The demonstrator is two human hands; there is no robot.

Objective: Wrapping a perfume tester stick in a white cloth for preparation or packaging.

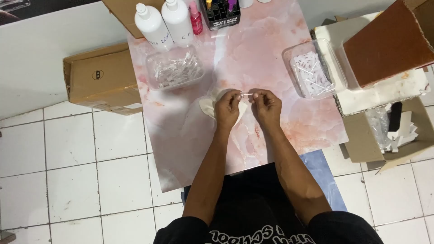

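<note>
My left hand (pixel 228 107) and my right hand (pixel 266 105) meet over the middle of a pink marbled board (pixel 181 131). Between their fingertips they pinch a thin white stick-like vial (pixel 247 94), held level. Under my left hand lies a pale cloth or pad (pixel 208 106). A clear tray of small white tubes (pixel 174 68) stands to the upper left, and a second clear tray of similar pieces (pixel 312 72) to the upper right.
Two white bottles (pixel 163 21), a small pink bottle (pixel 196 19) and a black rack of vials (pixel 221 12) line the far edge. Cardboard boxes flank the board: one at left (pixel 97 79), one open at right (pixel 384 131), a brown one (pixel 389 43). White tiled floor (pixel 68 167) below.
</note>
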